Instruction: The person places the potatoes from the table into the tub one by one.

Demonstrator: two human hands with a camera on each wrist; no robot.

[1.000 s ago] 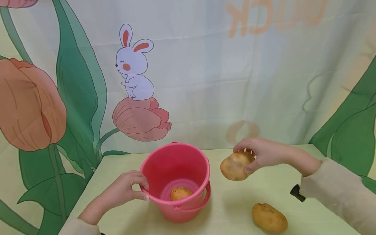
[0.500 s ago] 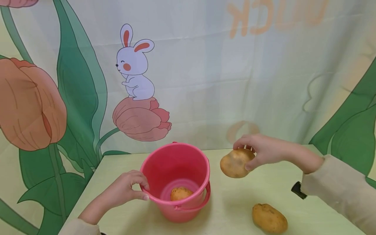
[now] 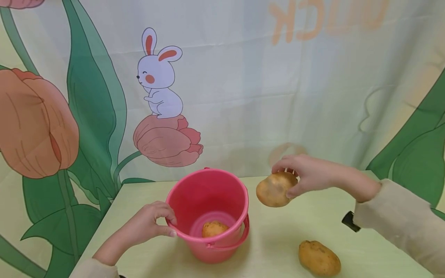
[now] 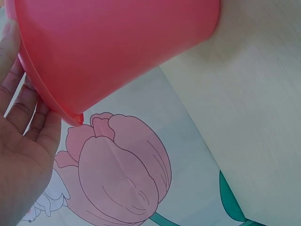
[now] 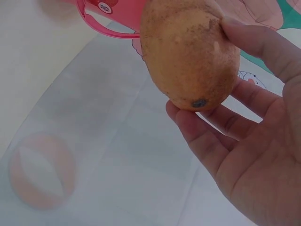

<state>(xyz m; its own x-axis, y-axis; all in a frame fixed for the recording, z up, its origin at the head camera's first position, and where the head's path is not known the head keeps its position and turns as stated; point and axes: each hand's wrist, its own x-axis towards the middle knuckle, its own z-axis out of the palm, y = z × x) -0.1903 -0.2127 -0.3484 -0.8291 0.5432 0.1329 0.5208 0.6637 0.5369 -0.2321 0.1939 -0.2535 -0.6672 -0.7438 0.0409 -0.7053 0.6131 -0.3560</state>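
- Since the earlier head frames, the right hand (image 3: 307,175) has carried its brown oval potato (image 3: 274,189) a little up and leftward, closer to the round pink plastic bucket (image 3: 208,214); the left hand (image 3: 149,224), the bucket and the other potatoes have stayed put
- Head view: the right hand's fingers and thumb curl round the brown potato, holding it in the air just beside the bucket's right rim, above the pale green tabletop (image 3: 278,239)
- Head view: the left hand grips the bucket's left rim, thumb on the outside and fingers curled over the edge; a small orange-brown potato (image 3: 213,228) lies on the bucket's floor, and a yellowish oval potato (image 3: 319,258) lies on the table, to the right of the bucket and well apart from it
- Left wrist view: the pink bucket's outer wall (image 4: 117,42) fills the top, with the left hand's fingers (image 4: 26,110) pressed against its rim; a printed pink tulip on the backdrop cloth (image 4: 122,174) shows behind
- Right wrist view: the brown potato (image 5: 188,52) sits pinched between the right hand's thumb and fingers (image 5: 221,122), palm partly open below it; the bucket's handle (image 5: 106,26) shows just beyond
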